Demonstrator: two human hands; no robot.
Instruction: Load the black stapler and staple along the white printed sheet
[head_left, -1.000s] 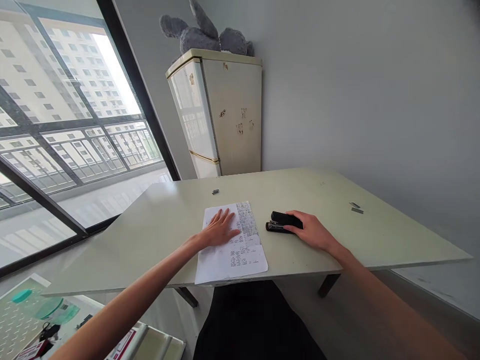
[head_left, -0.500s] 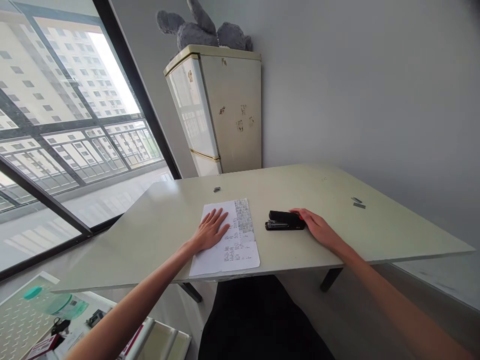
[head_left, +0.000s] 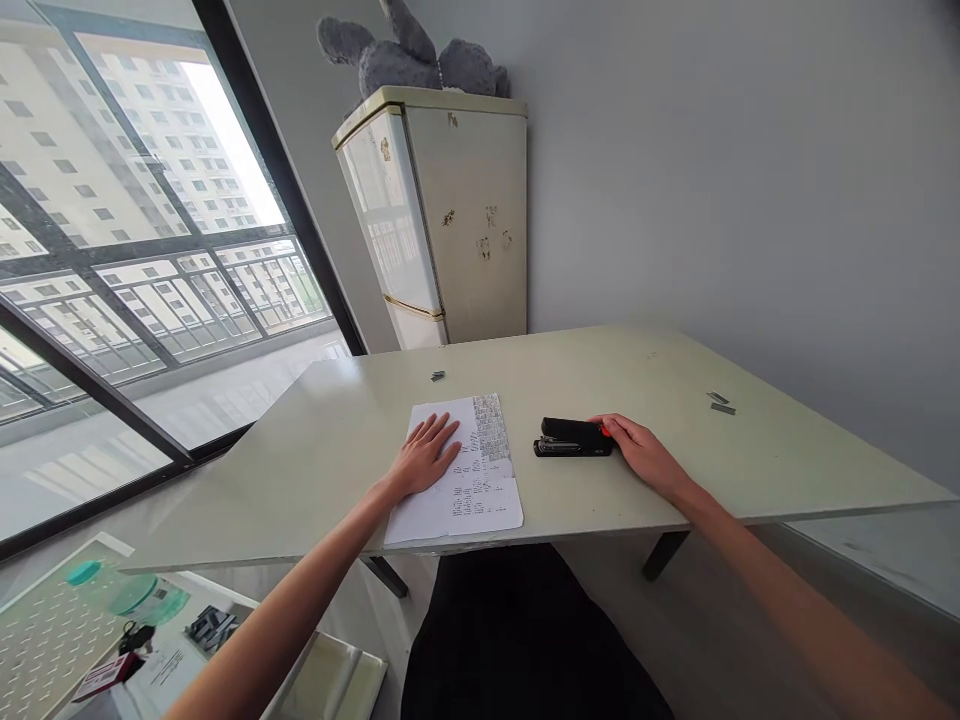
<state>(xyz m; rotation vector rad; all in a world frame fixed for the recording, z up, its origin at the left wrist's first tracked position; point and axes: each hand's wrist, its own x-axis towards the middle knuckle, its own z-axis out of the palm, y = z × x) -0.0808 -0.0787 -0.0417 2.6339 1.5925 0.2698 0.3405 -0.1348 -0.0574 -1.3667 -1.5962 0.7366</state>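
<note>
My left hand (head_left: 424, 455) lies flat with fingers spread on a sheet of printed paper (head_left: 480, 500) near the table's front edge. Whether more sheets lie under it I cannot tell. To the right of the paper, my right hand (head_left: 637, 448) grips the rear end of a black stapler (head_left: 574, 437), thumb by a red part at its back. The stapler's front points left toward the paper, apart from it, and its top arm is slightly raised above the base.
Staple strips lie on the table (head_left: 585, 370): a small pile (head_left: 438, 376) beyond the paper and a couple of strips (head_left: 721, 404) at the right. Lower left, a cart holds a green-tinted bottle (head_left: 142, 598) and more staple strips (head_left: 212, 628). A fridge (head_left: 480, 200) stands behind.
The whole view has shifted slightly, by a small head movement. Both hands, the paper and the stapler keep their places on the table.
</note>
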